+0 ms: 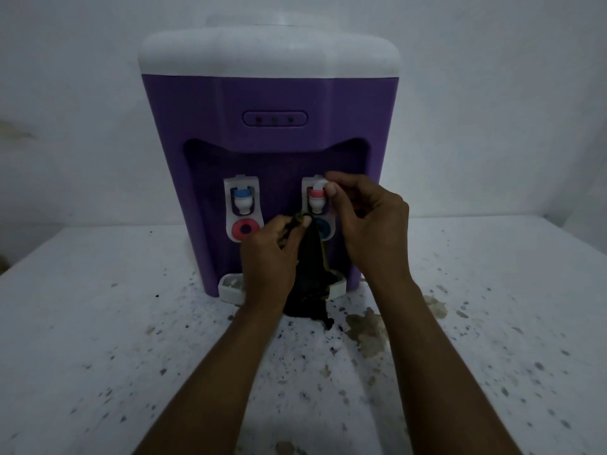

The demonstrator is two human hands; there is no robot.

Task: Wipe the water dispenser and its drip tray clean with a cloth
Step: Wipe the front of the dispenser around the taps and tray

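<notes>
One tap (316, 201) pinched by right hand (369, 228); left hand (267, 257) grips cloth (310, 267).

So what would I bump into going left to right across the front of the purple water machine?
Blue tap → dark cloth → right hand, which pinches the red tap.

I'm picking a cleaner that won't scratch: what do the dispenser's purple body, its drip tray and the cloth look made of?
Purple body: probably moulded plastic, matte, rounded corners. Drip tray: white plastic, smooth moulded rim. Cloth: soft dark fabric, yellowish edge, hanging in folds; weave too dim to tell.
</notes>
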